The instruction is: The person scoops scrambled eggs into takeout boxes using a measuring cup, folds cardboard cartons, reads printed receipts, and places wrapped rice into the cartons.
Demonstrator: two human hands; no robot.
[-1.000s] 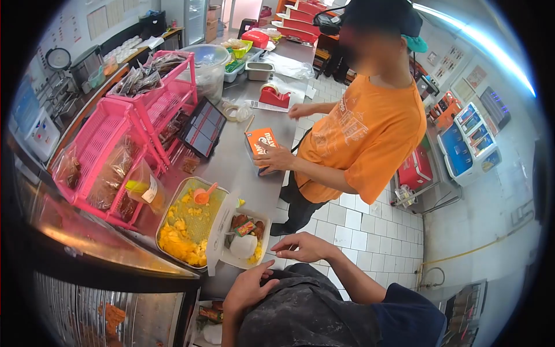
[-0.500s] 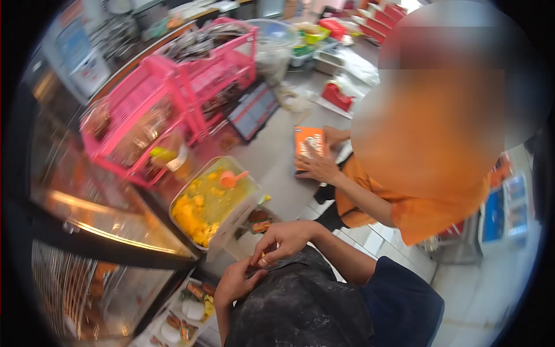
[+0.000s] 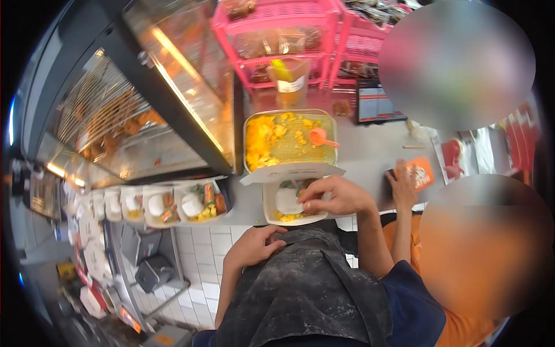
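Observation:
An open paper meal box (image 3: 267, 202) stands at the counter edge in front of me, its lid raised at the back. Inside are a white dome of rice (image 3: 289, 200), yellow scrambled egg (image 3: 287, 217) and some greens. My right hand (image 3: 338, 195) is over the box's right side, fingers curled and pinched together; what they hold, if anything, is hidden. Against the dark apron (image 3: 300, 283) rests my left hand (image 3: 254, 246), fingers loosely extended. Behind the box sits a tray of scrambled egg (image 3: 263, 141) with an orange scoop (image 3: 318, 137) in it.
Filled meal boxes (image 3: 199, 202) line the counter to the left, below a glass warming cabinet (image 3: 133, 124). Pink crates (image 3: 277, 29) stand behind the tray, near a tablet (image 3: 378, 101). At right, a co-worker's hand (image 3: 403, 188) touches an orange box (image 3: 420, 172).
The view has swung left, bringing the row of filled boxes in. My hands, together before, are now apart; the right has moved over the open meal box.

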